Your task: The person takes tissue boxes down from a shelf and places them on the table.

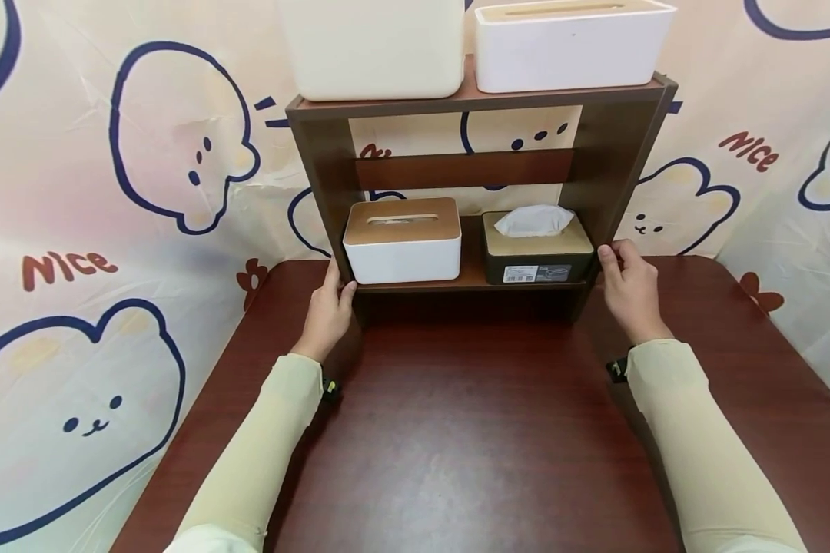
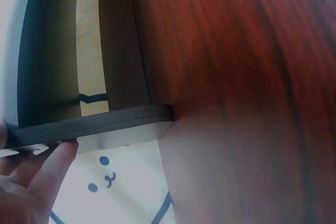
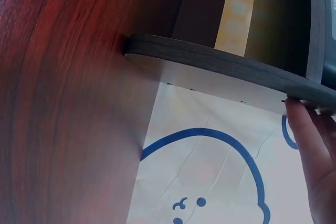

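Note:
A dark brown wooden shelf point(image 1: 465, 169) stands at the back of the table, in the middle of the head view. My left hand point(image 1: 327, 313) holds its left side panel point(image 2: 105, 123) low down, thumb at the front edge and fingers along the outer face. On the other side my right hand point(image 1: 632, 293) grips the right side panel point(image 3: 210, 66) at about the same height. Between them, on the lower board, sit a white tissue box point(image 1: 406, 261) with a wood-look lid and a dark green tissue box point(image 1: 539, 250) with a tissue sticking out.
On the shelf's top board stand a tall cream container point(image 1: 380, 50), cut off by the frame, and a long white box point(image 1: 572, 50) with a wood-look lid. The reddish-brown table point(image 1: 477, 430) stretches toward me. A cartoon-printed cloth point(image 1: 180, 138) hangs behind and around it.

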`<state>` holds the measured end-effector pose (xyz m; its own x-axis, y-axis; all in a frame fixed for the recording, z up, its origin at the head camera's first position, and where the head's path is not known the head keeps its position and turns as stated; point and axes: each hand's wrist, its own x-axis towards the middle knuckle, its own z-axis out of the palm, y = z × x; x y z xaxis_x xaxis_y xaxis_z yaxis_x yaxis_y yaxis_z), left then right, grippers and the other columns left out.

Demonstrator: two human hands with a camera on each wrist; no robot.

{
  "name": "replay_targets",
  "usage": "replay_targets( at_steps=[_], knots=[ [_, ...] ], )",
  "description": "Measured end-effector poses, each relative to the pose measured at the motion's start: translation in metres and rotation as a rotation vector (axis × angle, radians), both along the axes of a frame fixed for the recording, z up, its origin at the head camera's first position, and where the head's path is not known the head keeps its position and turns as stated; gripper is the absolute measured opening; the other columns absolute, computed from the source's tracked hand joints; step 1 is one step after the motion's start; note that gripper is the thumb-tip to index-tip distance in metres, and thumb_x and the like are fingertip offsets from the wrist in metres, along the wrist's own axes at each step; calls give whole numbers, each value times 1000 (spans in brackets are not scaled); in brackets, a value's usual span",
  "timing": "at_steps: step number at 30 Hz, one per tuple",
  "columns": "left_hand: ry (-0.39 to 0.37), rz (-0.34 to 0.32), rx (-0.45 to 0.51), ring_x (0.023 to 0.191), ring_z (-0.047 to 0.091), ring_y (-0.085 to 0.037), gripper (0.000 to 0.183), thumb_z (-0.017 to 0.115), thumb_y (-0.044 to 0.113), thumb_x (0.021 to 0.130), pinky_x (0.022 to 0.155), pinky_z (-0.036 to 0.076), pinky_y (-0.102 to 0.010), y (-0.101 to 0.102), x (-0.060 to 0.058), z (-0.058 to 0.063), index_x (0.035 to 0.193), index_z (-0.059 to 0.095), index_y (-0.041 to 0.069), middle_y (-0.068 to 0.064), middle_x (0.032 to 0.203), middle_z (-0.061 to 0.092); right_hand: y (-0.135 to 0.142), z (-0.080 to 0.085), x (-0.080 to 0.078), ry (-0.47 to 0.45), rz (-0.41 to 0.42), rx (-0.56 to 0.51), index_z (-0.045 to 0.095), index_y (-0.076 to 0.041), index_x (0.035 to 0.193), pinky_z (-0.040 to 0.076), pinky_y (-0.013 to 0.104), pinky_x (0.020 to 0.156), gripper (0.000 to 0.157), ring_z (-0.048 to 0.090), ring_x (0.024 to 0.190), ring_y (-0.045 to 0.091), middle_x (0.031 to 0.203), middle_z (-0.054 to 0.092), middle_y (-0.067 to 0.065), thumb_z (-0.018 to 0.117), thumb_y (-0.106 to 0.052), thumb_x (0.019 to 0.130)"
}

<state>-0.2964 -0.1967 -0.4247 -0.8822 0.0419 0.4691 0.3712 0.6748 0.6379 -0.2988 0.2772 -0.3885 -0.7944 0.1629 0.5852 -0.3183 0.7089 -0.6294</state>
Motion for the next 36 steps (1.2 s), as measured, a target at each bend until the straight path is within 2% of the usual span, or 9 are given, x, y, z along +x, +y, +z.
replay_targets(
  at_steps=[5,11,19,25,29,33,36],
  knots=[
    [-23,3,7,127,48,-31,70,49,20,104,102,40,-51,0,-1,-2,156,7,39,-18,144,46,0,-1,-2,4,-4,9,54,2,108,38,42,68,42,50,74,32,81,54,18,44,-39,104],
    [-10,-23,27,127,48,-31,70,49,19,104,102,40,-52,1,-5,-2,156,7,40,-20,142,47,1,-3,-2,8,-23,9,54,0,109,36,39,65,42,49,73,30,81,53,18,44,-40,104],
    [-29,20,79,127,48,-28,65,49,26,103,102,40,-50,-3,0,-8,156,13,40,-14,144,47,-6,-1,-3,-1,-17,15,54,1,109,38,44,68,41,50,75,33,81,54,19,44,-39,104],
    [3,-53,170,126,49,-24,61,51,29,102,101,42,-48,-9,-2,-7,154,21,40,-2,150,41,-8,1,-5,37,-36,3,56,1,107,39,46,69,40,51,76,35,81,55,20,47,-38,103],
    [18,-77,221,124,52,-24,59,54,31,101,99,45,-46,-10,-5,-9,154,27,35,-2,148,43,-7,3,-5,32,-41,-3,56,1,109,39,47,70,42,52,78,34,85,57,20,46,-40,103],
    [-31,-79,344,128,48,-23,59,61,30,98,101,43,-44,-11,-7,-16,151,38,21,-5,147,44,-5,3,0,-10,-35,-1,55,0,110,38,44,69,46,50,78,32,87,55,20,43,-43,103],
    [-77,-98,455,129,47,-22,59,69,26,93,103,41,-42,-12,-8,-23,147,45,16,-6,145,46,-3,2,6,-39,-28,5,55,1,111,36,41,67,46,48,76,30,86,53,18,42,-43,104]
  ],
)
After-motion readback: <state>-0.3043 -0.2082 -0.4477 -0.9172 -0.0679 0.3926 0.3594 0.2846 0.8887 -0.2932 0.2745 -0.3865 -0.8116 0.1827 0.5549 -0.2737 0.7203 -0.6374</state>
